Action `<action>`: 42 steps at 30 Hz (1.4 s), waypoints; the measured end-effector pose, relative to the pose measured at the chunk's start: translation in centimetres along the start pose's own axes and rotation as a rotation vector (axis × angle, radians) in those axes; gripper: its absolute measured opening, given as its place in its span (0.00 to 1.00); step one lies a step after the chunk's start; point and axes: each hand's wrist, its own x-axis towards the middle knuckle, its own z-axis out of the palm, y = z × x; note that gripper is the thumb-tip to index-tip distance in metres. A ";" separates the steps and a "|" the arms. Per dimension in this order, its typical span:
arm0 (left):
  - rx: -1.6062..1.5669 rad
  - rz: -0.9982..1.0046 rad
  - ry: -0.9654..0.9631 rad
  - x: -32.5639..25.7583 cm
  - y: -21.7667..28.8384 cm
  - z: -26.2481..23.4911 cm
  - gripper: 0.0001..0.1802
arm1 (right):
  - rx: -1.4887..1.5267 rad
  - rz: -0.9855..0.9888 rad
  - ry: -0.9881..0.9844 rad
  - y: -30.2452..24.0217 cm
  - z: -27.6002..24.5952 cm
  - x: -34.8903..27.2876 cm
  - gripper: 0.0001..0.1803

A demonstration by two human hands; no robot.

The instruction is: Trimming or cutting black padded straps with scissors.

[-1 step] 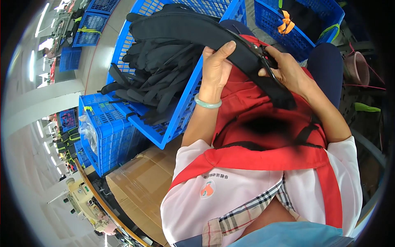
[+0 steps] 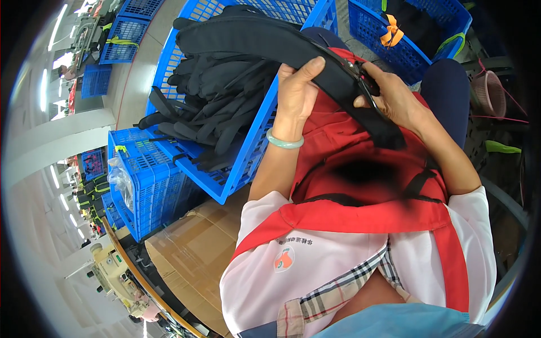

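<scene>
A long black padded strap (image 2: 248, 40) runs from above the blue crate down across my lap. My left hand (image 2: 298, 90) is closed on its middle, thumb on top and fingers underneath. Its padded far end reaches over the crate; the narrower near end rests on my red apron (image 2: 332, 132). On the strap's right edge my right hand (image 2: 394, 98) is closed around small black-handled snips (image 2: 367, 87) with a metal part. The fingers partly cover them, and the exact spot where they meet the strap is hard to make out.
Many black straps fill the blue crate (image 2: 242, 163) at my left. Beside it stand stacked blue crates (image 2: 152, 186) and a cardboard box (image 2: 194, 248). Another blue crate (image 2: 417, 67) with dark pieces is at the far right, near a pink basket (image 2: 489, 96). A sewing machine (image 2: 115, 276) stands lower left.
The snips and the fingers of my right hand have shifted very slightly against the strap. My left hand and the strap look the same.
</scene>
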 end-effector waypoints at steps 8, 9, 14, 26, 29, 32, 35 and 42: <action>-0.015 -0.006 0.002 -0.4 -0.3 0.0 0.14 | -0.053 -0.164 -0.003 -0.6 -1.1 -0.9 0.39; -0.016 -0.005 0.001 -0.4 -0.4 0.1 0.14 | -0.055 -0.164 -0.003 -0.5 -1.2 -0.9 0.39; -0.028 -0.021 0.009 -0.4 -0.8 0.1 0.13 | -0.045 0.016 -0.078 -0.1 -1.1 -0.6 0.35; -0.067 -0.006 -0.002 -0.6 -0.5 0.1 0.13 | -0.096 -0.148 0.006 0.4 -1.1 -1.3 0.40; -0.047 -0.011 -0.021 -0.4 -0.7 -0.2 0.12 | -0.105 0.050 -0.093 -0.2 -1.2 -1.2 0.37; -0.041 -0.012 -0.001 -0.5 -0.7 -0.3 0.12 | -0.038 -0.027 -0.033 0.6 -0.8 -1.0 0.32; -0.025 -0.020 -0.014 -0.7 -1.1 0.3 0.12 | -0.012 -0.231 0.139 1.0 0.2 -0.8 0.30; -0.013 -0.015 -0.021 -1.0 -1.1 0.4 0.13 | -0.005 -0.021 0.026 -0.2 -0.6 -0.6 0.27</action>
